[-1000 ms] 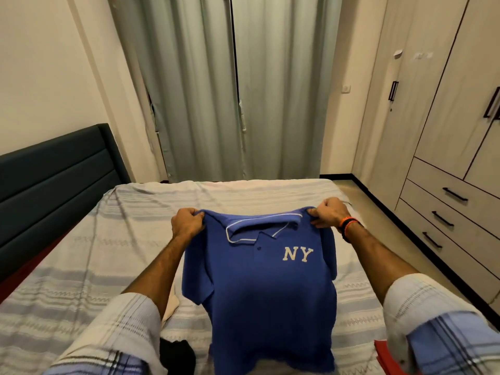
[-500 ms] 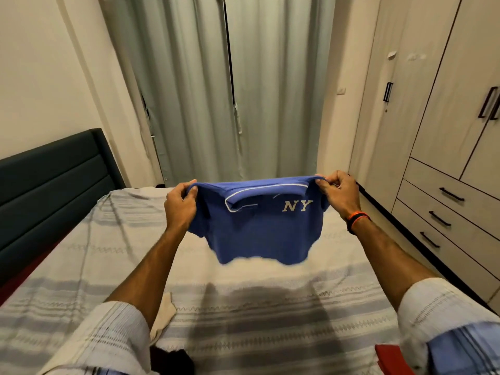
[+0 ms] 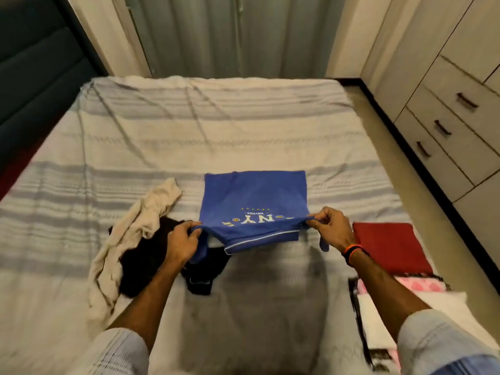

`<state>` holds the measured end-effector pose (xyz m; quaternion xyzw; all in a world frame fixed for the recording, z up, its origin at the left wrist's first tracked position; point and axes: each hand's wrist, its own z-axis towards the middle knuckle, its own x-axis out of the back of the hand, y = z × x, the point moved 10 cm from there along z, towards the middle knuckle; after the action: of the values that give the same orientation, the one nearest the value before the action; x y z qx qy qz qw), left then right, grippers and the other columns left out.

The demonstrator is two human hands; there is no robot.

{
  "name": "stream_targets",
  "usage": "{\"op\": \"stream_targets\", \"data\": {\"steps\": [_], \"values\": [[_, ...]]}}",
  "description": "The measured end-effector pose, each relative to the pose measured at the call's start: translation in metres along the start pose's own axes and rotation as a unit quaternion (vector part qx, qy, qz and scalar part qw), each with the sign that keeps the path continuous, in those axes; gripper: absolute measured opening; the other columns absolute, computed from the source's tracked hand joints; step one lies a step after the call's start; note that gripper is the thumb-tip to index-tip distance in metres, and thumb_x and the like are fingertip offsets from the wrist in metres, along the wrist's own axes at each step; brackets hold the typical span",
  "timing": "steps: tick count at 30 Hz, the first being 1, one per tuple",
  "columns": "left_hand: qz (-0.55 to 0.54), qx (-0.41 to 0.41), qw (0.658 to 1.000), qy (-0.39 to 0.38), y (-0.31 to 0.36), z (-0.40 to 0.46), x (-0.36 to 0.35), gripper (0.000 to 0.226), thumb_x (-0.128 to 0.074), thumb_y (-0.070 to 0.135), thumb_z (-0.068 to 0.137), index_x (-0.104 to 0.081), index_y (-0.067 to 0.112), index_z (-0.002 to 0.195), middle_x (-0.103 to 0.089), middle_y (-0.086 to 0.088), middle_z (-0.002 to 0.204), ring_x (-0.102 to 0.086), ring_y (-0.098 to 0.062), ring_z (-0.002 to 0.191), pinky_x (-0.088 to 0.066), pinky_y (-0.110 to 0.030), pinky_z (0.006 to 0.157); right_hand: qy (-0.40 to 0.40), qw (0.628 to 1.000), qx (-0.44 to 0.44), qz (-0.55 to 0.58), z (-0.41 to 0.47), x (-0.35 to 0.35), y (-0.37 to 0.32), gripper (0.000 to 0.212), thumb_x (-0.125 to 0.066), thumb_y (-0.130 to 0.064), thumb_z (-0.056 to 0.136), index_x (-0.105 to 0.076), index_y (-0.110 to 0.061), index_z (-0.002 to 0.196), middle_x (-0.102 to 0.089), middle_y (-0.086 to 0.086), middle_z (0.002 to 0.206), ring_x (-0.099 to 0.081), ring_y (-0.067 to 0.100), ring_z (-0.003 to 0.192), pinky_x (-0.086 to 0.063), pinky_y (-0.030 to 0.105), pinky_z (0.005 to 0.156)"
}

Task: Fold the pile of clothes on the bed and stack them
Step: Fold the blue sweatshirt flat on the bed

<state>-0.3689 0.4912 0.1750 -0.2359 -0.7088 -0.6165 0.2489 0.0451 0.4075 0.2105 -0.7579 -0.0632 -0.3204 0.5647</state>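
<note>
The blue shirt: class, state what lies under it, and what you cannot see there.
Under the blue shirt the striped bedsheet shows around its edges, and a black garment pokes out beneath the collar end. Whatever lies directly beneath the shirt's middle is covered.

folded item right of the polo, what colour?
Dark red; the folded cloth lies flat on the bed, clearest in the head view.

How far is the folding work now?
Done: a folded red garment lies at the right, with other folded items nearer. In hand: left hand and right hand hold the blue shirt by its shoulders. Left: beige garment and black clothes, unfolded.
</note>
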Motion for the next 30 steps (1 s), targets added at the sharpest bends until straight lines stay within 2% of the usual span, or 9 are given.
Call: {"op": "stream_targets", "data": {"steps": [4,7,10,13,14,18,21,25,30], "values": [[0.054,0.036,0.996,-0.065,-0.063,-0.039,-0.035,0.021,-0.063,0.004,0.091,-0.07,0.002,0.11,-0.071,-0.012,0.113,-0.064,-0.026,0.109,-0.045,-0.031,0.097,-0.065,0.995,-0.045,-0.063,-0.041,-0.051,0.068,0.024,-0.08,-0.014,0.076,-0.059,-0.017,0.065,-0.075,0.0,0.082,-0.071,0.017,0.085,-0.054,0.032,0.079],[0.108,0.029,0.987,-0.113,-0.097,-0.066,-0.054,0.017,-0.06,0.001,0.091,-0.07,0.0,0.105,-0.07,-0.014,0.11,-0.064,-0.031,0.106,-0.045,-0.032,0.093,-0.098,0.988,-0.066,-0.1,-0.074,-0.077,0.1,0.029,-0.08,-0.011,0.078,-0.056,-0.02,0.065,-0.075,0.006,0.086,-0.07,0.022,0.088,-0.05,0.025,0.075],[0.157,0.03,0.976,-0.146,-0.123,-0.091,-0.064,0.014,-0.057,0.007,0.094,-0.068,0.004,0.103,-0.07,-0.015,0.11,-0.064,-0.033,0.102,-0.046,-0.034,0.09,-0.121,0.982,-0.077,-0.125,-0.1,-0.092,0.118,0.031,-0.079,-0.01,0.079,-0.054,-0.019,0.064,-0.074,0.012,0.087,-0.069,0.026,0.085,-0.052,0.028,0.078],[0.197,0.055,0.968,-0.147,-0.137,-0.109,-0.066,0.016,-0.055,0.01,0.096,-0.064,0.005,0.108,-0.067,-0.014,0.113,-0.062,-0.031,0.101,-0.047,-0.035,0.091,-0.144,0.974,-0.082,-0.153,-0.12,-0.102,0.13,0.023,-0.076,-0.009,0.081,-0.057,-0.012,0.069,-0.071,0.014,0.084,-0.062,0.02,0.073,-0.044,0.009,0.063],[0.206,0.057,0.965,-0.149,-0.138,-0.113,-0.067,0.017,-0.055,0.01,0.096,-0.064,0.005,0.109,-0.066,-0.015,0.114,-0.062,-0.031,0.101,-0.047,-0.035,0.091,-0.15,0.973,-0.08,-0.159,-0.125,-0.105,0.133,0.019,-0.075,-0.01,0.081,-0.059,-0.008,0.072,-0.07,0.014,0.084,-0.059,0.019,0.072,-0.044,0.008,0.062],[0.245,0.047,0.957,-0.151,-0.15,-0.138,-0.071,0.02,-0.057,0.004,0.091,-0.065,0.007,0.109,-0.066,-0.015,0.114,-0.062,-0.032,0.102,-0.047,-0.036,0.09,-0.175,0.967,-0.076,-0.168,-0.148,-0.119,0.151,0.018,-0.073,-0.013,0.085,-0.062,0.001,0.083,-0.069,0.013,0.086,-0.064,0.028,0.082,-0.054,0.033,0.078],[0.268,0.044,0.949,-0.159,-0.162,-0.158,-0.078,0.021,-0.058,0.0,0.089,-0.065,0.006,0.108,-0.066,-0.015,0.113,-0.062,-0.032,0.101,-0.048,-0.036,0.088,-0.197,0.962,-0.075,-0.176,-0.167,-0.131,0.163,0.016,-0.07,-0.013,0.088,-0.059,-0.006,0.08,-0.067,0.013,0.087,-0.063,0.027,0.082,-0.05,0.028,0.074],[0.285,0.035,0.943,-0.167,-0.182,-0.173,-0.086,0.021,-0.059,-0.002,0.087,-0.064,0.004,0.107,-0.065,-0.016,0.112,-0.062,-0.033,0.101,-0.049,-0.038,0.088,-0.207,0.956,-0.066,-0.197,-0.181,-0.142,0.178,0.021,-0.068,-0.011,0.089,-0.052,-0.014,0.075,-0.068,0.015,0.092,-0.064,0.029,0.089,-0.052,0.031,0.08],[0.297,0.035,0.935,-0.193,-0.209,-0.174,-0.102,0.022,-0.061,0.0,0.087,-0.062,0.006,0.108,-0.064,-0.015,0.112,-0.061,-0.031,0.102,-0.048,-0.035,0.087,-0.207,0.951,-0.055,-0.221,-0.19,-0.155,0.197,0.022,-0.068,-0.009,0.086,-0.051,-0.014,0.074,-0.071,0.014,0.095,-0.065,0.031,0.092,-0.053,0.041,0.085]]}}
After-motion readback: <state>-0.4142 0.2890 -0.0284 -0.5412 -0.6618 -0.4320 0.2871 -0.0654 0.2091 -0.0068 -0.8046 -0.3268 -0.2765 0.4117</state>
